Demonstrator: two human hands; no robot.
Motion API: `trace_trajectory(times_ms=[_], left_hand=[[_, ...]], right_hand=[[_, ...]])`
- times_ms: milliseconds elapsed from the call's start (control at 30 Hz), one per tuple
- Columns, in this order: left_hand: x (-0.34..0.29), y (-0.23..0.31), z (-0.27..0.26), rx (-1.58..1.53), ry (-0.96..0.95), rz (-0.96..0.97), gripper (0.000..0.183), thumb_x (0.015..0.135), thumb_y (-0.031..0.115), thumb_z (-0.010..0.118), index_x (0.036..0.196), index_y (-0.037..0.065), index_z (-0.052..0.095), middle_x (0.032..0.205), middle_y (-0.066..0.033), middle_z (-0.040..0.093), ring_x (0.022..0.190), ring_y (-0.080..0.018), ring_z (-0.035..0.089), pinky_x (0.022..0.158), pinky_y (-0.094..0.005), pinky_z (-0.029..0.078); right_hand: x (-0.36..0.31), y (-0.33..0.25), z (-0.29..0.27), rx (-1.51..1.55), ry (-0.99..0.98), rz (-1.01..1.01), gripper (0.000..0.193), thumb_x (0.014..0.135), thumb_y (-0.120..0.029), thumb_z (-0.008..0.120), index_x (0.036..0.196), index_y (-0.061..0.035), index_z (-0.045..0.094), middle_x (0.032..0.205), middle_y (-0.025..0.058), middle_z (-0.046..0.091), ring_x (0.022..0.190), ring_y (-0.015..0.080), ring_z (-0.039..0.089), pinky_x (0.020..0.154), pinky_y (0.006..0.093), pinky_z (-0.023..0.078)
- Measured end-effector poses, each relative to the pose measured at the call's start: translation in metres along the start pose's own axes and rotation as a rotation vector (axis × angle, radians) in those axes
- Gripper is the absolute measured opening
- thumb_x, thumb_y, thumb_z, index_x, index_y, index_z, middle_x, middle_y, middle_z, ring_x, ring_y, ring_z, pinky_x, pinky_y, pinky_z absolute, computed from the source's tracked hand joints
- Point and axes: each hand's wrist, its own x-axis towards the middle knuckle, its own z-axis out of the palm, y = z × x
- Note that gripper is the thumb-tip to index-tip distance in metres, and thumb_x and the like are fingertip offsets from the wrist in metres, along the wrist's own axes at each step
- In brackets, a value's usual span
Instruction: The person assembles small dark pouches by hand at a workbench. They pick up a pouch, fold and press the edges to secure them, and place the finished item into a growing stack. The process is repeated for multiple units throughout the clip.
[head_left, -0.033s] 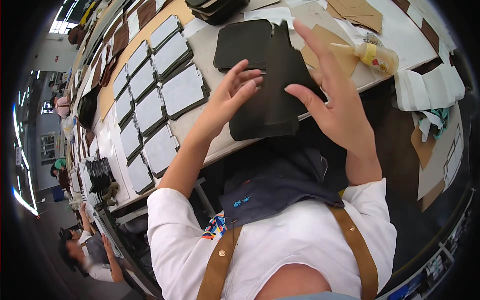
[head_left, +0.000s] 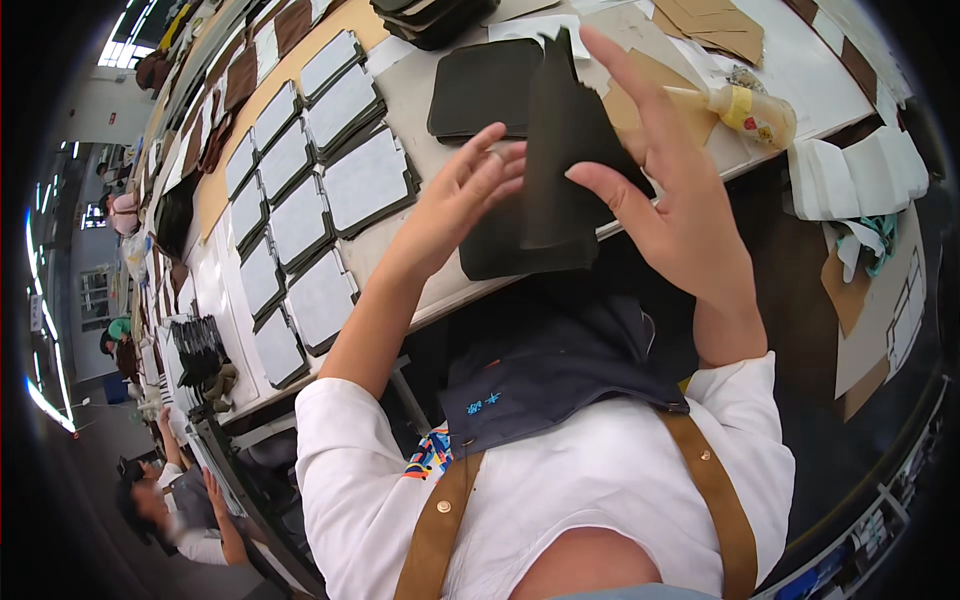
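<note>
A thin black sheet [head_left: 568,150], leather-like with a notched upper edge, stands tilted up between my hands. My right hand [head_left: 690,200] has its thumb lying over the front of the sheet and its index finger stretched up past the right edge. Its other fingers are mostly hidden behind the sheet. At the sheet's left edge is my left hand [head_left: 455,200], fingers curved and partly apart; the sheet seems to cover the fingertips. Below the raised sheet lies another black piece [head_left: 490,250] at the table edge. Behind it rests a stack of black rounded panels [head_left: 480,90].
Rows of black pieces with pale grey faces [head_left: 300,220] cover the table to the left. A yellowish squeeze bottle [head_left: 757,116] lies on its side at right, near brown card pieces [head_left: 715,30]. White padded material [head_left: 860,175] hangs beyond the right edge. Co-workers [head_left: 180,500] are at far left.
The black sheet has shifted slightly left and tilted more upright. My right hand has moved slightly up with it, and my left fingers have come closer to its left edge.
</note>
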Motion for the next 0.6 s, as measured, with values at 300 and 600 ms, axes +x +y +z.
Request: trace_trajectory(times_ms=[300,600], left_hand=[[-0.038,0.037,-0.01,-0.004,0.161,0.136,0.047,0.104,0.015,0.062,0.146,-0.002,0.049,0.134,-0.0137,0.065,0.122,-0.0192,0.064,0.106,-0.0336,0.05],[-0.024,-0.024,-0.02,0.953,0.39,0.069,0.072,0.097,0.023,0.072,0.156,0.001,0.037,0.083,-0.0072,0.06,0.07,-0.0182,0.058,0.068,-0.0332,0.049]], right_hand=[[-0.015,-0.007,0.011,0.225,0.035,0.173,0.073,0.097,-0.003,0.068,0.16,-0.0009,0.03,0.142,0.0118,0.052,0.1,0.0169,0.068,0.087,0.0289,0.054],[-0.08,0.04,0.042,-0.329,-0.057,0.591,0.08,0.098,-0.016,0.07,0.162,-0.0036,0.024,0.063,0.0101,0.051,0.055,0.0231,0.053,0.062,0.0365,0.047]])
